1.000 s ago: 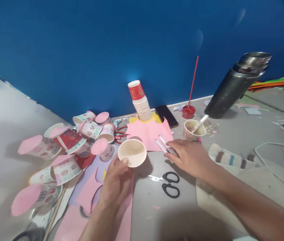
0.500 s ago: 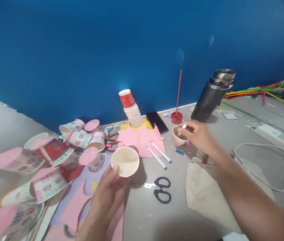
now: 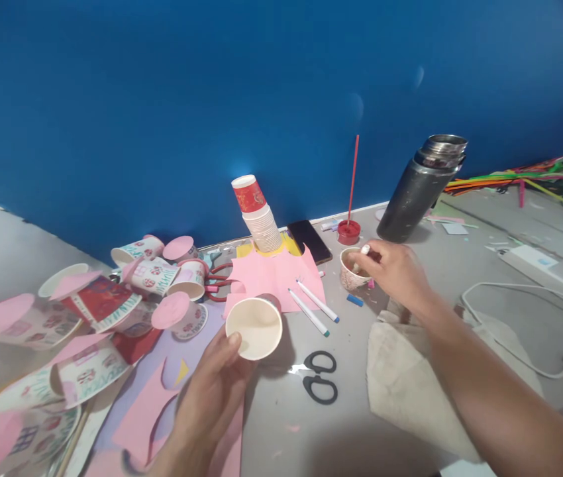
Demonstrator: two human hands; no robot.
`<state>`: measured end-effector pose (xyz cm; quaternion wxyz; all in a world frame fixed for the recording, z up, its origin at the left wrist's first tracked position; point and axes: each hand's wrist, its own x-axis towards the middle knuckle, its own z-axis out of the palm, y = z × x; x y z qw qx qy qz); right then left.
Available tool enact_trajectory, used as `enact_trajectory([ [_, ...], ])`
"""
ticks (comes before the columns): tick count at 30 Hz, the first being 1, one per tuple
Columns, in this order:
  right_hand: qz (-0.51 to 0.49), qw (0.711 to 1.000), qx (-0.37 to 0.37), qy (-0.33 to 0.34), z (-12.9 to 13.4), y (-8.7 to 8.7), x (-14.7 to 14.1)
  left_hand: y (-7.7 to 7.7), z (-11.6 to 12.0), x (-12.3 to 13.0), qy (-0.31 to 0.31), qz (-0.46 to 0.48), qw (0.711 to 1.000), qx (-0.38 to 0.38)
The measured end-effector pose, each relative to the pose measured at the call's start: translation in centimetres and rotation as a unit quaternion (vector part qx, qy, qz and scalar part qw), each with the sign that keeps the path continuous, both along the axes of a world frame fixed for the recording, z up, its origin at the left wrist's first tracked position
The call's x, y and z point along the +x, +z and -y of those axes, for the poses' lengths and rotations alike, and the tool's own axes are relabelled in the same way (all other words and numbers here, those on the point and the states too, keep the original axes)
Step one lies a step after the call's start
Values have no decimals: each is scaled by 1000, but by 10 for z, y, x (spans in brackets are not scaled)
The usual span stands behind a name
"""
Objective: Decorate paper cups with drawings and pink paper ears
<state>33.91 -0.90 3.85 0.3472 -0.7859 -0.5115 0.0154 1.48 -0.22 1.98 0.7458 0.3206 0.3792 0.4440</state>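
A white paper cup [image 3: 254, 329] is held in my left hand [image 3: 216, 384], its open mouth facing me and my thumb on the rim. My right hand [image 3: 398, 268] pinches a small white stick [image 3: 364, 250] whose lower end is inside a short patterned cup [image 3: 354, 277] on the table. Two white markers [image 3: 308, 311] lie on and beside pink paper [image 3: 271, 275], with a blue cap [image 3: 354, 300] near the short cup. Black-handled scissors [image 3: 320, 377] rest between my hands.
Decorated cups with pink discs [image 3: 93, 364] crowd the left. Stacked cups [image 3: 261, 222], a phone [image 3: 310, 240], a red lid with a stick [image 3: 349, 232] and a dark flask [image 3: 413, 195] stand or lie behind. A cloth [image 3: 410, 377] is under my right forearm.
My left hand and its cup have shifted slightly right and down. My right hand stays at the short cup, still holding the white stick.
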Motion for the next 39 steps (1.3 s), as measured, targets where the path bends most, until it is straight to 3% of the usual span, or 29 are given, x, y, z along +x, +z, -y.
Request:
enact_trajectory([
  [6,-70,979,180,-63,4,5,11,-3,0,0,14,5,1000,-22],
  [10,-64,989,128,-46,2,5,14,-9,-2,-3,14,7,1000,-23],
  [15,-97,976,185,-58,4,8,13,-7,0,-2,8,10,1000,-20],
  [20,-68,985,145,-60,5,8,14,-6,0,0,13,9,999,-29],
  [23,-95,977,182,-51,6,9,13,-3,-1,1,9,26,998,-54],
  [28,-83,981,167,-60,10,10,12,9,-2,6,-14,82,990,-110],
  [31,-101,954,257,-113,12,11,8,10,-2,9,-30,102,984,-143],
  [33,-232,920,306,-79,11,14,5,7,-1,10,-45,116,981,-151],
  [35,-369,867,334,-20,11,18,3,4,2,9,-53,121,981,-143],
  [37,-452,826,337,16,12,23,3,2,5,9,-48,103,987,-110],
  [39,-498,807,317,28,11,24,6,0,8,8,-38,56,996,-59],
])
